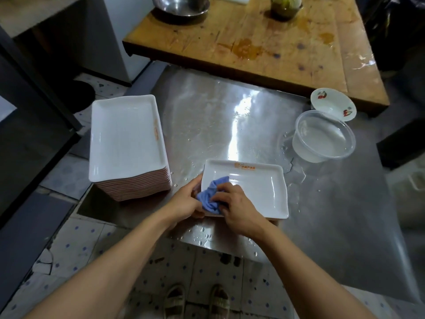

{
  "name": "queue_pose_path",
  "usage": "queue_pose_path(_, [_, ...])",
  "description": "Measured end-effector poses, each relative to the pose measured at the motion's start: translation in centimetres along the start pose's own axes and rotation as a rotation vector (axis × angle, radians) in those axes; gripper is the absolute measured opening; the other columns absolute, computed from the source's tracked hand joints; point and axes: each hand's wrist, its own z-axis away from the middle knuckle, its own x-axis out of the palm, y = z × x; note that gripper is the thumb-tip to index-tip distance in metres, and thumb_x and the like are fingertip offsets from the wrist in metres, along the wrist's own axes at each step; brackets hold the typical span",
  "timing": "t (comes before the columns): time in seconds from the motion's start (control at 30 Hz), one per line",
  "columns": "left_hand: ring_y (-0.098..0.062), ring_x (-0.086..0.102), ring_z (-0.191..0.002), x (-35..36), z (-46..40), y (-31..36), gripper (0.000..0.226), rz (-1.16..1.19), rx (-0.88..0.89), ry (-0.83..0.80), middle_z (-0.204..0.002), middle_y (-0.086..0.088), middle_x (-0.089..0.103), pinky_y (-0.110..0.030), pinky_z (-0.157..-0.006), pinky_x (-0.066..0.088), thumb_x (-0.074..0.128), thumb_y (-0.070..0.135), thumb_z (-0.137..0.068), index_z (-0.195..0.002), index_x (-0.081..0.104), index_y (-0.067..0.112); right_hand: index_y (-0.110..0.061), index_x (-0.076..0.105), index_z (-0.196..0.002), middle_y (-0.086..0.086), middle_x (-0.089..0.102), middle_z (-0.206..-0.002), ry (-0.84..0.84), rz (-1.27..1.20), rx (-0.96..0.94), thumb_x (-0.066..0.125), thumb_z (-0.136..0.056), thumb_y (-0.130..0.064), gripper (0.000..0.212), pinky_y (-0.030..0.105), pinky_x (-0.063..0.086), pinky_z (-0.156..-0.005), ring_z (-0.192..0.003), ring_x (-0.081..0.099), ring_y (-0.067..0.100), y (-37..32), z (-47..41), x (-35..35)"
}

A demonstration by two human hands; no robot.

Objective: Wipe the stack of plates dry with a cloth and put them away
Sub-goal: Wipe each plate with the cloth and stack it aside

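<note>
At the near edge of the steel desk (322,203), both hands work on one white rectangular plate (253,192). The left hand (184,202) curls round the plate's left short end, fingers closed on the rim, most likely to keep the plate from sliding on the wet metal. The right hand (236,210) has its grip pressed together on a bunched blue cloth (210,194), pushing it into the plate's near-left corner, so the wiping is under way there. The rest of the plate's well shines, and I cannot tell whether that is water or glare. The plate's far rim carries an orange printed mark. It lies flat, or nearly so, close to the desk's near edge, which keeps it within easy reach of both arms.

Drops of water sit on the desk around the plate.

Further back, at the desk's left edge, stands the tall stack of plates (126,137), squarely piled, just beside the plate in hand but apart from it. Whether this pile is the wiped or the unwiped lot cannot be told.

Toward the far right corner a clear plastic tub (324,137) sits in a puddle, with a small cherry-patterned bowl (333,104) touching or overlapping its far side.

Beyond is a raised wooden board (253,42).
</note>
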Motion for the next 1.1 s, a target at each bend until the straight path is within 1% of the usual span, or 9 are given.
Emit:
queue_pose_path(0.13, [-0.009,0.058,-0.043,0.6,-0.1,0.6,0.072,0.088,-0.071,0.099,-0.068,0.012,0.068,-0.019,-0.040,0.044,0.042,-0.014,-0.084,-0.126,0.045,0.044,-0.013,0.062,-0.115,0.002,0.046,-0.132,-0.036,0.029,0.013,0.055,-0.090,-0.015,0.025,0.024,0.032,-0.098,-0.116,0.041,0.021,-0.5,1.1,-0.1])
queue_pose_path(0.27, [-0.006,0.059,-0.041,1.6,-0.3,0.7,0.054,-0.192,-0.011,0.263,-0.094,-0.007,0.066,-0.022,-0.038,0.045,0.054,0.007,-0.088,-0.134,0.045,0.034,-0.013,0.063,-0.114,0.004,0.049,-0.127,0.021,0.066,0.084,0.053,-0.091,-0.013,0.025,0.033,0.040,-0.092,-0.112,0.045,0.023,-0.1,2.7,-0.2])
queue_pose_path(0.33, [-0.010,0.063,-0.043,1.8,-0.3,0.6,0.058,-0.369,-0.003,0.286,-0.092,-0.004,0.065,-0.025,-0.041,0.050,0.057,0.010,-0.085,-0.133,0.042,0.038,-0.012,0.065,-0.110,0.004,0.053,-0.119,0.080,0.097,0.159,0.052,-0.091,-0.013,0.023,0.034,0.041,-0.087,-0.106,0.049,0.024,0.9,3.9,-0.7])
queue_pose_path(0.43, [-0.015,0.064,-0.046,2.1,-0.5,0.7,0.065,-0.410,-0.032,0.274,-0.098,-0.005,0.064,-0.024,-0.039,0.049,0.053,0.008,-0.085,-0.136,0.036,0.044,-0.013,0.068,-0.105,0.005,0.057,-0.112,0.157,0.220,0.282,0.051,-0.089,-0.013,0.023,0.033,0.043,-0.082,-0.098,0.054,0.025,3.4,5.7,-1.9])
queue_pose_path(0.57, [-0.014,0.063,-0.045,2.1,-0.6,0.9,0.069,-0.396,-0.029,0.276,-0.093,0.001,0.062,-0.023,-0.039,0.047,0.049,0.004,-0.084,-0.134,0.036,0.050,-0.011,0.066,-0.108,0.006,0.054,-0.118,0.173,0.312,0.366,0.052,-0.091,-0.012,0.023,0.030,0.045,-0.086,-0.099,0.054,0.021,5.7,6.2,-3.1])
queue_pose_path(0.73, [-0.014,0.064,-0.044,2.0,-0.6,1.1,0.070,-0.454,-0.029,0.249,-0.093,0.002,0.061,-0.021,-0.039,0.046,0.049,0.007,-0.085,-0.134,0.031,0.053,-0.010,0.053,-0.123,0.010,0.046,-0.128,0.198,0.401,0.410,0.046,-0.094,-0.011,0.030,0.033,0.044,-0.085,-0.106,0.053,0.027,6.5,2.3,-3.9])
queue_pose_path(0.83, [-0.016,0.063,-0.045,2.1,-0.6,1.0,0.070,-0.442,-0.031,0.247,-0.093,0.002,0.061,-0.020,-0.039,0.045,0.048,0.007,-0.085,-0.134,0.030,0.054,-0.016,0.050,-0.127,0.010,0.042,-0.130,0.194,0.372,0.346,0.047,-0.093,-0.016,0.034,0.035,0.041,-0.078,-0.109,0.047,0.030,6.0,0.0,-3.2])
queue_pose_path(1.0, [-0.017,0.064,-0.048,2.2,-0.3,1.0,0.065,-0.433,-0.008,0.276,-0.090,0.000,0.063,-0.026,-0.043,0.051,0.048,0.008,-0.085,-0.132,0.035,0.052,-0.023,0.058,-0.127,0.010,0.047,-0.133,0.090,0.292,0.085,0.057,-0.087,-0.021,0.039,0.037,0.037,-0.088,-0.113,0.044,0.033,4.1,0.0,-1.4])
queue_pose_path(1.1, [-0.025,0.066,-0.070,2.5,-0.2,1.1,0.061,-0.545,0.012,0.312,-0.100,-0.003,0.064,-0.037,-0.064,0.058,0.047,0.011,-0.085,-0.134,0.034,0.045,-0.025,0.062,-0.121,0.004,0.051,-0.127,0.048,0.271,0.023,0.058,-0.085,-0.012,0.038,0.030,0.028,-0.081,-0.106,0.048,0.029,4.3,2.3,-1.6])
